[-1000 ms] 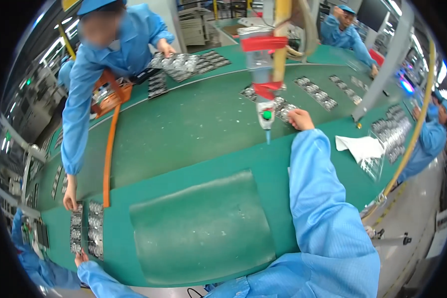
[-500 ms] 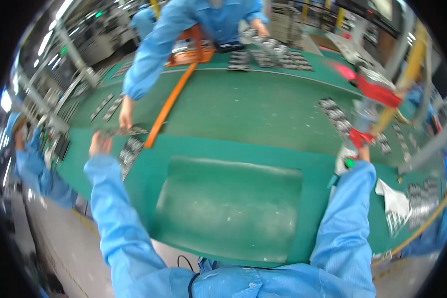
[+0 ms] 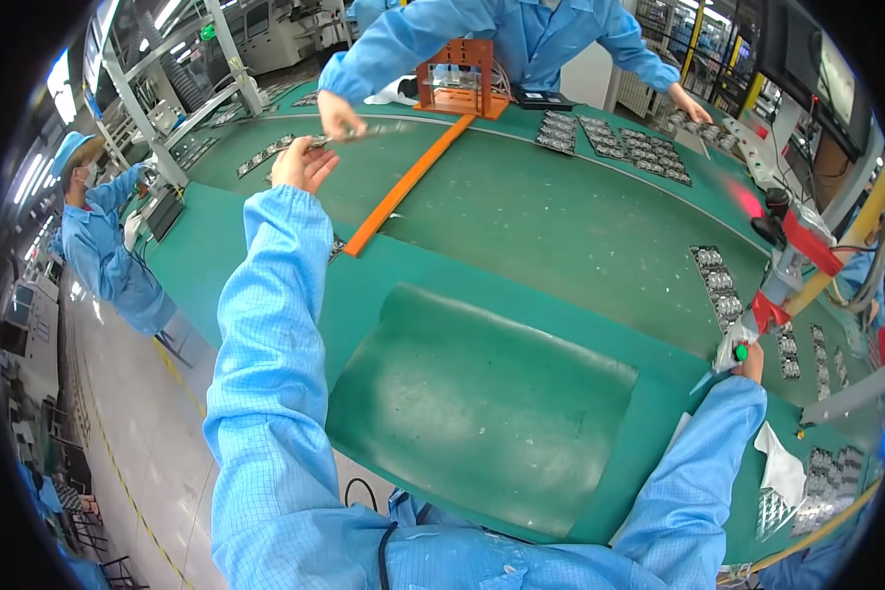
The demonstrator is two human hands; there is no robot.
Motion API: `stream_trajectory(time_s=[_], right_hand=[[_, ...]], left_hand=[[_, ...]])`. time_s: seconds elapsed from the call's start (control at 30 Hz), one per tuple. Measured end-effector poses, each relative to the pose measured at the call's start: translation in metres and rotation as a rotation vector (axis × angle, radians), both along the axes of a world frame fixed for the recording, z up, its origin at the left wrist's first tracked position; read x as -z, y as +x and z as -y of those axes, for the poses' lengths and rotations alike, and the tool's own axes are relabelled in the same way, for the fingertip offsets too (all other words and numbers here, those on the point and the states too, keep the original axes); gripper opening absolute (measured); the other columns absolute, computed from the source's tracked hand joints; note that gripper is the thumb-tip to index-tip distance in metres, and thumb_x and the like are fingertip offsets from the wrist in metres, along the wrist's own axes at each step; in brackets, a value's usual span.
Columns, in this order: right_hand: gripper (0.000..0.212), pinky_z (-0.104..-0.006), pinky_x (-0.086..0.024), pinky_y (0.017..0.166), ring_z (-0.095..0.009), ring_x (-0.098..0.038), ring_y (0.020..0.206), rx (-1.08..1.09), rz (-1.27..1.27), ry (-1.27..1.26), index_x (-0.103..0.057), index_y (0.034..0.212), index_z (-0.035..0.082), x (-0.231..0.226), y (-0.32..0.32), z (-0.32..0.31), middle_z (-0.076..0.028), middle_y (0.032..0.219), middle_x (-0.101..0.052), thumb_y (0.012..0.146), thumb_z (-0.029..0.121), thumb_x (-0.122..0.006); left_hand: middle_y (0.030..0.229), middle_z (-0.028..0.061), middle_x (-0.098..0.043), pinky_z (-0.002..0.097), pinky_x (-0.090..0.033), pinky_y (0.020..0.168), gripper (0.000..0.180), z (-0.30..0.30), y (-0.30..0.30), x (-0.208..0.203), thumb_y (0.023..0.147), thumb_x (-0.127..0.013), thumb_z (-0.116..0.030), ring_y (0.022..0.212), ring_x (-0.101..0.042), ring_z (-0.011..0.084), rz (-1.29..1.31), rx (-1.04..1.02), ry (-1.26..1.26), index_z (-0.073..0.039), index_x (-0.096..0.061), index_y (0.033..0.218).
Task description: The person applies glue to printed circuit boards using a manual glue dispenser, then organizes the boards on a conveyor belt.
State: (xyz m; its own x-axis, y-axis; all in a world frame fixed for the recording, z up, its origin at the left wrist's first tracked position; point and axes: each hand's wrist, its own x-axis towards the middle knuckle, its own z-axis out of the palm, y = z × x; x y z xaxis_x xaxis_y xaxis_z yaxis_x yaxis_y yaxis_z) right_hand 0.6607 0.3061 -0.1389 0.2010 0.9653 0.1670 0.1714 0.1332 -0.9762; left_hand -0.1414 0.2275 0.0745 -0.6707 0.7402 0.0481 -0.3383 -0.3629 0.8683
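My left hand [image 3: 303, 165] is stretched out to the far left, palm turned up. A thin circuit board strip [image 3: 317, 143] is between its thumb and fingers. A co-worker's hand [image 3: 342, 116] grips the same strip, whose right end is smeared by motion. At the right, my right hand [image 3: 752, 362] is closed around a whitish tool [image 3: 734, 350] with a green button, a bluish tip and red tape above it; most of its fingers are hidden behind the tool. My left forearm partly covers another board strip [image 3: 337, 246].
A translucent green mat [image 3: 492, 413] lies before me. An orange bar [image 3: 408, 187] crosses the green belt toward an orange stand [image 3: 457, 84]. Board strips [image 3: 715, 285] lie at right, more [image 3: 634, 152] at the back. A white cloth [image 3: 781, 467] lies at right. Another person [image 3: 108, 236] stands left.
My left hand and the co-worker's hand have moved farther away together with the strip. The view has turned and shifted. My right hand stays at the tool.
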Motion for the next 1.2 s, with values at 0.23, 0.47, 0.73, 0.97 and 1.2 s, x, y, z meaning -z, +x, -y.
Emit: stream_trajectory(time_s=[0.23, 0.47, 0.73, 0.97, 1.2], right_hand=[[0.022, -0.0145, -0.031, 0.034, -0.003, -0.042, 0.043, 0.105, -0.249, -0.318, -0.056, 0.090, 0.008, -0.031, -0.039, 0.015, 0.002, 0.058, -0.050, 0.083, 0.028, -0.053], [0.015, -0.0137, -0.031, 0.035, -0.003, -0.042, 0.042, 0.062, -0.260, -0.301, -0.055, 0.086, 0.010, -0.013, -0.033, 0.005, 0.002, 0.056, -0.049, 0.081, 0.024, -0.053], [0.023, -0.0282, -0.044, 0.052, -0.012, -0.055, 0.064, 0.043, -0.127, -0.046, -0.051, 0.098, 0.007, 0.056, 0.050, -0.036, -0.002, 0.074, -0.057, 0.082, 0.023, -0.049], [0.018, -0.0324, -0.047, 0.051, -0.018, -0.057, 0.064, 0.022, -0.394, 0.101, -0.051, 0.094, 0.006, 0.049, -0.018, -0.041, -0.006, 0.077, -0.057, 0.080, 0.016, -0.048], [0.018, -0.0362, -0.049, 0.057, -0.018, -0.057, 0.065, 0.049, -0.323, 0.056, -0.054, 0.090, 0.004, 0.012, 0.013, 0.003, -0.006, 0.075, -0.057, 0.076, 0.016, -0.054]], left_hand=[[0.115, 0.0157, -0.047, 0.0392, -0.040, 0.087, 0.056, 0.054, -0.076, 0.052, 0.073, -0.065, -0.023, 0.109, -0.044, 0.0269, -0.777, 0.196, -0.385, -0.005, -0.040, 0.120], [0.122, 0.0190, -0.040, 0.0363, -0.031, 0.096, 0.102, 0.189, -0.162, 0.143, 0.043, -0.081, -0.035, 0.115, -0.037, 0.0324, -1.337, 0.148, -1.042, -0.008, -0.030, 0.128], [0.105, 0.0162, -0.052, 0.0360, -0.043, 0.079, 0.068, 0.185, -0.123, 0.134, 0.047, -0.079, -0.027, 0.091, -0.053, 0.0285, -1.480, -0.438, -1.117, -0.004, -0.051, 0.106], [0.080, 0.0061, -0.059, 0.0284, -0.046, 0.066, 0.017, 0.203, -0.131, 0.126, 0.074, -0.059, -0.004, 0.076, -0.057, 0.0160, -0.553, -0.259, -0.323, 0.000, -0.053, 0.090], [0.090, 0.0119, -0.057, 0.0356, -0.048, 0.071, 0.021, 0.078, -0.011, 0.082, 0.080, -0.052, -0.005, 0.080, -0.058, 0.0214, -0.039, 0.226, -0.068, 0.002, -0.049, 0.099]])
